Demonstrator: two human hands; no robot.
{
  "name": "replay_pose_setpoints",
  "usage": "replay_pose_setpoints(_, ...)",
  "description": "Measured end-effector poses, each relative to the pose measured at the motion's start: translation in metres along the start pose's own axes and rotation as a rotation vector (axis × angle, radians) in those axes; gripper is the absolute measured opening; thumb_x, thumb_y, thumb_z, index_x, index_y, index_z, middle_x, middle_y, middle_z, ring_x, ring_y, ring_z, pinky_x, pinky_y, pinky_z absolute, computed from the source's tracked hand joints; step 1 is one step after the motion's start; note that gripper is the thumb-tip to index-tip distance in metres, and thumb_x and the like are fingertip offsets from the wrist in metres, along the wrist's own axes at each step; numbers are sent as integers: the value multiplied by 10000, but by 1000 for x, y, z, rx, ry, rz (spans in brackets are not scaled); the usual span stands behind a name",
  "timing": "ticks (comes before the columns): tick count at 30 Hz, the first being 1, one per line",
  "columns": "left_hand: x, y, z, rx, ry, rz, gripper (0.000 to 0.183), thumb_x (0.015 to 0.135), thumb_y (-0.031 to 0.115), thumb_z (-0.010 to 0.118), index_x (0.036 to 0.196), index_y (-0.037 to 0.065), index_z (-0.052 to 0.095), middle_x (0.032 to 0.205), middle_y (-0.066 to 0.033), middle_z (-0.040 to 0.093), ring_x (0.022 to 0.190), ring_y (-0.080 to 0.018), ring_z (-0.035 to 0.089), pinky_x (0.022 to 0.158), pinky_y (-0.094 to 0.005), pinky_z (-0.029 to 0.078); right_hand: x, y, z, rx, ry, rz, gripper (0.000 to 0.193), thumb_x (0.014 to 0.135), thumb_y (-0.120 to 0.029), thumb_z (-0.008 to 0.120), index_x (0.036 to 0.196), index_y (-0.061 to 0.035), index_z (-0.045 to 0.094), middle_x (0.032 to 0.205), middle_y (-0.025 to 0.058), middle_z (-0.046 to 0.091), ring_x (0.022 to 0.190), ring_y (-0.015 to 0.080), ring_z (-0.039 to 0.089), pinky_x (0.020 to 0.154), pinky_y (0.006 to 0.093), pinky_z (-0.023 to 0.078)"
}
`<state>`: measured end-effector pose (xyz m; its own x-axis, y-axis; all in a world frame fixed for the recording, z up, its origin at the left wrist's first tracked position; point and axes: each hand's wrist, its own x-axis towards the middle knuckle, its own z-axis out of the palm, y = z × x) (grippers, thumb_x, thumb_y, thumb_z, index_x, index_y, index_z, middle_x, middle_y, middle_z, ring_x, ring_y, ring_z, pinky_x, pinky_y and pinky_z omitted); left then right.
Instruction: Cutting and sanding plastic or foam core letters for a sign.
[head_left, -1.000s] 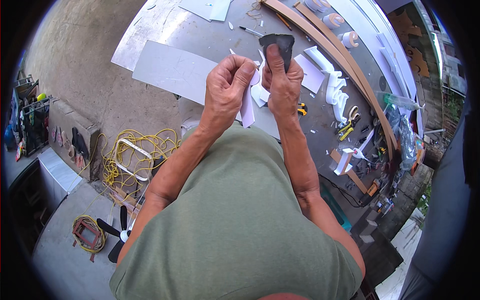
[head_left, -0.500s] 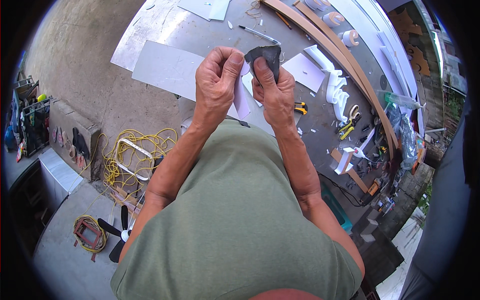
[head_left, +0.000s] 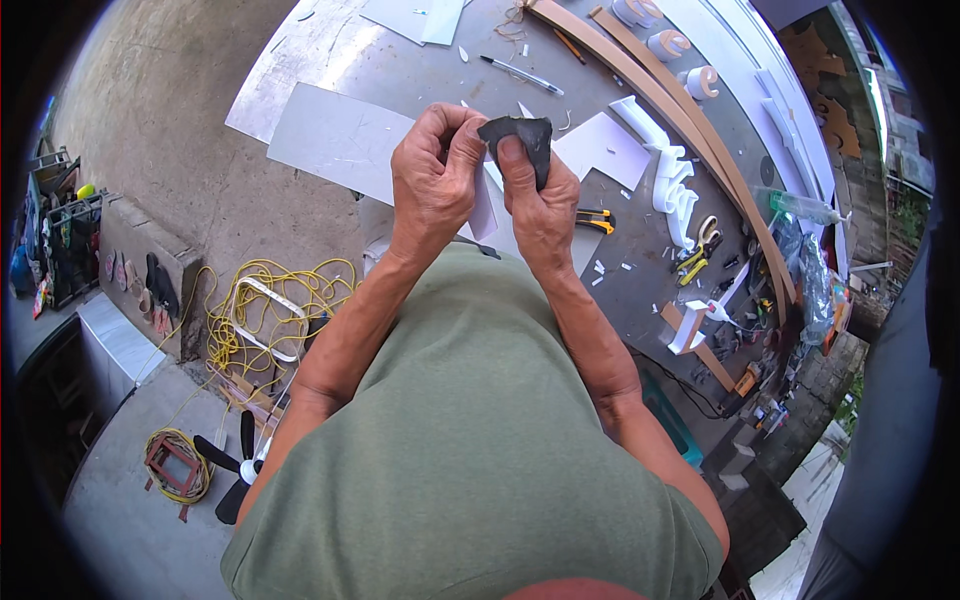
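Held up over the near edge of the table, my two hands almost meet. My right hand (head_left: 545, 212) grips a folded black piece of sandpaper (head_left: 532, 132), thumb pressed flat on its face. My left hand (head_left: 432, 178) is closed in a pinch. A pale lilac-white strip (head_left: 483, 212) hangs down from its fingertips, partly covered by both hands. The sandpaper's left corner touches or nearly touches the left fingertips; what lies between them is hidden. Just right of my right hand, a yellow and black utility knife (head_left: 597, 221) lies on the table.
The metal table (head_left: 590, 90) carries a grey sheet (head_left: 335, 135), a pen (head_left: 522, 74), white cut letter shapes (head_left: 672, 190), long brown strips (head_left: 690, 110), yellow-handled pliers (head_left: 692, 266) and a white glue gun (head_left: 718, 310). Tangled yellow cord (head_left: 265, 330) and a black-bladed fan (head_left: 240, 465) are at lower left.
Both hands have come slightly lower and nearer to me. The sandpaper has shifted left and down, closer to the left fingertips, and less of the pale strip shows.
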<state>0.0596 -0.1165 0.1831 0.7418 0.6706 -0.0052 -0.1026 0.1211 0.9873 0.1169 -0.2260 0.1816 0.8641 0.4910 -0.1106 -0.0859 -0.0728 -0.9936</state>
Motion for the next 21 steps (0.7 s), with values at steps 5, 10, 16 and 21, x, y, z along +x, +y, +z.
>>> replay_pose_setpoints(5, -2, 5, 0, 55, 4, 40, 151, 1004, 128, 633, 951, -14, 637, 798, -1, 640, 707, -50, 543, 615, -214, 450, 6, -2, 1, -87, 49, -214, 327, 976, -348, 684, 991, -22, 714, 610, -32, 495, 580, 57, 398, 504, 258, 343)
replay_pose_setpoints(10, 3, 0, -4, 99, 71, 41, 175, 1005, 147, 636, 951, -19, 642, 787, -5, 645, 701, -53, 546, 615, -218, 451, -5, 10, -3, -166, 16, -151, 321, 969, -342, 694, 974, -22, 715, 603, -24, 494, 570, 59, 390, 495, 268, 336)
replay_pose_setpoints(16, 5, 2, -8, -120, 43, -66, 202, 1027, 187, 607, 980, -5, 649, 817, -8, 649, 723, -37, 560, 634, -199, 474, -6, 16, -17, 96, -25, -12, 334, 978, -364, 681, 1026, -38, 738, 690, -83, 562, 630, 46, 433, 538, 243, 354)
replay_pose_setpoints(21, 5, -8, -8, -312, -10, -228, 172, 1022, 154, 605, 1016, -16, 631, 868, -20, 653, 763, -46, 577, 658, -200, 486, 6, 6, -2, -55, -18, -188, 330, 965, -361, 693, 966, -32, 705, 624, -65, 515, 573, 54, 412, 498, 248, 341)
